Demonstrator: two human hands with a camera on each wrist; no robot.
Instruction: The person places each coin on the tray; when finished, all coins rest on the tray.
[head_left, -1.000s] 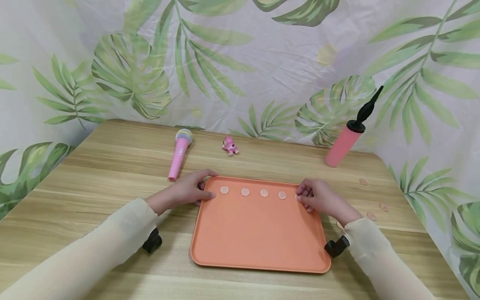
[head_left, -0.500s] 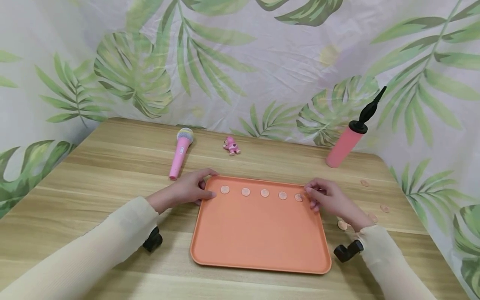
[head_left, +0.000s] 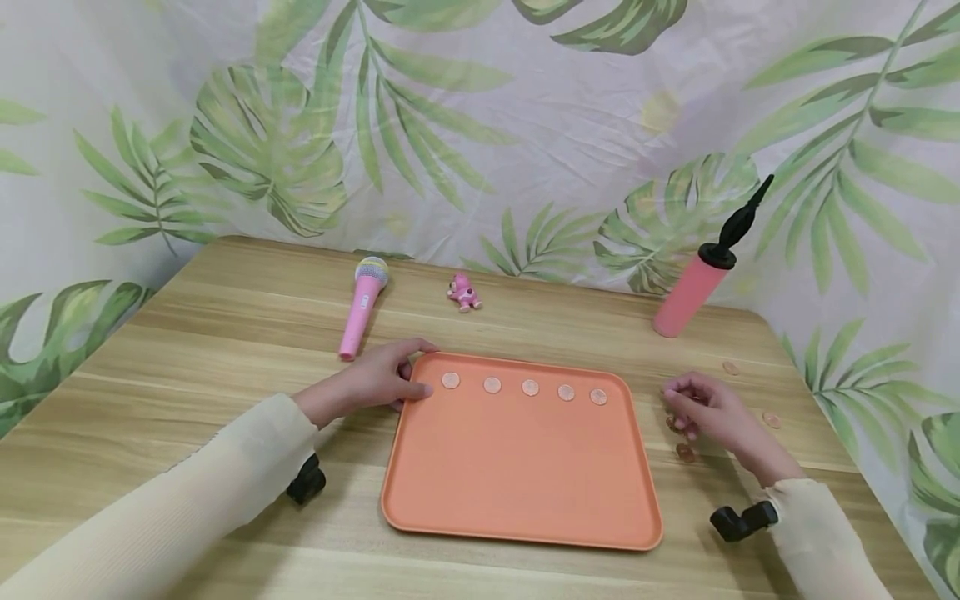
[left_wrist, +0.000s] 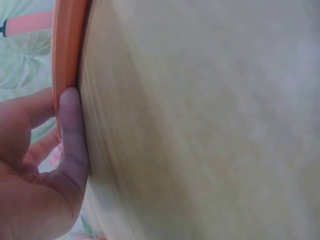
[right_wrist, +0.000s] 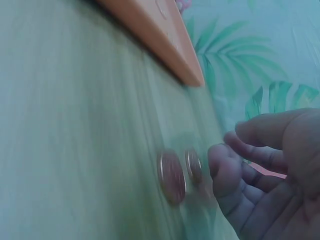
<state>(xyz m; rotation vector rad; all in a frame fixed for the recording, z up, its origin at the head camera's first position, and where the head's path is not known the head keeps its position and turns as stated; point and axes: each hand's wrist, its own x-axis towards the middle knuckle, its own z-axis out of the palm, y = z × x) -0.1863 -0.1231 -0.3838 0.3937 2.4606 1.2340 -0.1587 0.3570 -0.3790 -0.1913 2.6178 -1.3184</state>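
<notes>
An orange tray [head_left: 517, 475] lies on the wooden table, with several coins [head_left: 530, 387] in a row along its far edge. My left hand [head_left: 427, 367] rests at the tray's far-left corner, thumb and fingers straight on either side of the rim [left_wrist: 67, 50]. My right hand [head_left: 678, 412] hovers over the table right of the tray, fingers loosely curled and holding nothing. It is just above two loose coins [head_left: 684, 452]. The right wrist view shows those coins [right_wrist: 171, 176] lying flat beside the fingertips [right_wrist: 222, 165], not touched, with the tray's corner [right_wrist: 160, 35] beyond them.
Behind the tray lie a pink toy microphone [head_left: 360, 308] and a small pink figure [head_left: 463, 293]. A pink balloon pump [head_left: 697, 279] leans at the back right. More coins [head_left: 770, 419] sit near the right edge. Leaf-print cloth closes off the back.
My right hand has let go of the rightmost coin on the tray and moved right, off the tray, to the loose coins on the table. The left hand has not moved.
</notes>
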